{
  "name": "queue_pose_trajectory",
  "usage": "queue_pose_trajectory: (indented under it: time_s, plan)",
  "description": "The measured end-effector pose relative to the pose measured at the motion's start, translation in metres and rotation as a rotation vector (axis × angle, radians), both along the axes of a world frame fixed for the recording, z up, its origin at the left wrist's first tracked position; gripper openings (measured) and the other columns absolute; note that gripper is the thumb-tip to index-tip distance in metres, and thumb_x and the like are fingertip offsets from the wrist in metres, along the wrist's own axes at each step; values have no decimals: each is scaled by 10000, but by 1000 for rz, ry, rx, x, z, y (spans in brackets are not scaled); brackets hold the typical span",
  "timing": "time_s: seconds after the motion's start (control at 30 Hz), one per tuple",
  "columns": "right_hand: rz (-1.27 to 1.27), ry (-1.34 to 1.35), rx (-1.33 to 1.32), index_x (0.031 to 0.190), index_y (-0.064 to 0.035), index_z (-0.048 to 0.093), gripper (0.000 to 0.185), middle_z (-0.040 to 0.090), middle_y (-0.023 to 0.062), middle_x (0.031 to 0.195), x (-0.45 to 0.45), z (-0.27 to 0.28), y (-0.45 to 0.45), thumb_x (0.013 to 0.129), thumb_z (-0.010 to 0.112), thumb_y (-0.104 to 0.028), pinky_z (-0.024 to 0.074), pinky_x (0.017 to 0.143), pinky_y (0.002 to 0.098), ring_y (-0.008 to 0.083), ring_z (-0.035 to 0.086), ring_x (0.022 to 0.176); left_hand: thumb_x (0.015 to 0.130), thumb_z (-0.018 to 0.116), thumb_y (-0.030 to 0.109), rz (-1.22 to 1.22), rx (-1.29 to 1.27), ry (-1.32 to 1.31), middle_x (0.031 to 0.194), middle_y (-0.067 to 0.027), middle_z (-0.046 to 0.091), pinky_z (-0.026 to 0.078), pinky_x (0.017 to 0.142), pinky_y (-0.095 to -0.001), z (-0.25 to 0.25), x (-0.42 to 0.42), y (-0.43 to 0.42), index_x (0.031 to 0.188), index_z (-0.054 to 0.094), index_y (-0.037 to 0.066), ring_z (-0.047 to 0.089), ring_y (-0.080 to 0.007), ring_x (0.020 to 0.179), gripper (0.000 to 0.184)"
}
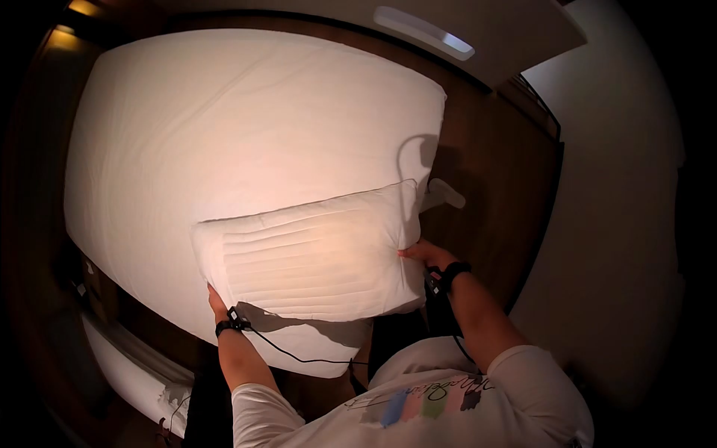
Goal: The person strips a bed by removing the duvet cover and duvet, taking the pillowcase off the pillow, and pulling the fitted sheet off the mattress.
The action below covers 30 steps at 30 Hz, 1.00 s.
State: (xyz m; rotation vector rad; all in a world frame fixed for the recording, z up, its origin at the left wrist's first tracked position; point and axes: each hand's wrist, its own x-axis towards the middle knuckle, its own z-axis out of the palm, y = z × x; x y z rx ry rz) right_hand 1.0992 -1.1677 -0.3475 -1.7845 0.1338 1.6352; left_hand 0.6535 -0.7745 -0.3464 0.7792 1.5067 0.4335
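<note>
A white pillow (pixel 310 257) with stitched parallel ridges across its face is held in front of my body, over the near edge of a bed covered by a white sheet (pixel 261 127). My right hand (pixel 424 254) grips the pillow's right side, its fingers pressing creases into the cover. At the lower left corner, my left hand (pixel 216 302) is closed on the pillow's edge; most of its fingers are hidden behind it. Dark bands with small devices and a cable circle both wrists.
A pale elongated object (pixel 446 194) lies right of the bed, above the brown floor (pixel 497 179). A light panel with a slot (pixel 424 33) stands beyond the bed. White fabric (pixel 138 366) hangs or lies at lower left. A pale wall (pixel 612 187) rises on the right.
</note>
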Motion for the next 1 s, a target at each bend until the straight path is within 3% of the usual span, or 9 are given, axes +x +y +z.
queue_pose_trajectory:
  time_s: [0.17,0.23,0.33,0.37,0.43,0.47,0.67,0.77,1.0]
  plan:
    - [-338,195,278,1148,35,517,510,584,116,1058,5,16,-4,680,678,-89,392,893,327,228,548,978,899,430,429,-158,225,434,847,-149,646,519,627,-338,-4,-16,-4,950,579,-117,637,-244,721,568]
    - [-389,123,267,1134,39,525,491,585,118,1050,-2,17,-10,681,672,-77,402,877,325,232,550,971,878,478,430,-38,139,226,763,-133,651,511,576,-358,-13,-23,-15,841,599,-116,639,-215,685,560]
    - [-443,47,214,1119,46,533,477,588,121,1039,0,41,-6,675,671,-60,416,853,325,235,555,953,892,412,481,-663,309,655,758,-109,648,513,564,-365,-14,-36,-21,965,594,-39,635,-225,683,556]
    - [-441,48,178,1117,50,533,482,588,122,1037,3,55,0,668,676,-55,420,845,328,236,557,944,895,373,510,-278,2,311,735,-100,641,502,557,-379,-35,-45,-12,1046,568,12,629,-227,690,556]
    - [-471,-37,122,1116,60,529,509,588,126,1039,25,79,12,647,695,-50,422,843,328,238,559,936,860,406,573,-369,-74,477,860,-113,655,483,654,-358,-97,-69,4,1105,551,-23,611,-197,772,661]
    - [-469,-79,104,1115,60,531,520,588,130,1040,26,89,14,638,705,-55,420,846,327,239,559,939,899,383,488,-161,-112,119,907,-137,624,520,693,-410,-79,-44,0,1153,516,64,613,-296,803,512]
    - [-688,-220,125,1130,51,527,583,593,117,1035,-49,136,-88,613,733,-123,420,832,327,231,558,941,900,366,490,-354,-209,-109,1086,-147,564,472,832,-446,-6,49,2,1246,404,-12,568,-316,952,611]
    - [-519,-254,28,1166,49,502,610,588,116,1056,-97,195,-147,648,730,-178,409,842,324,233,552,956,862,385,561,-727,109,367,1036,-165,590,485,754,-425,34,89,23,1150,502,-56,586,-310,903,691]
    - [-1064,-150,86,1191,29,492,595,583,98,1058,-288,272,-305,723,700,-273,405,844,314,230,547,923,884,356,537,-1154,438,388,866,-195,634,466,638,-411,176,209,-93,930,592,-100,604,-302,760,682]
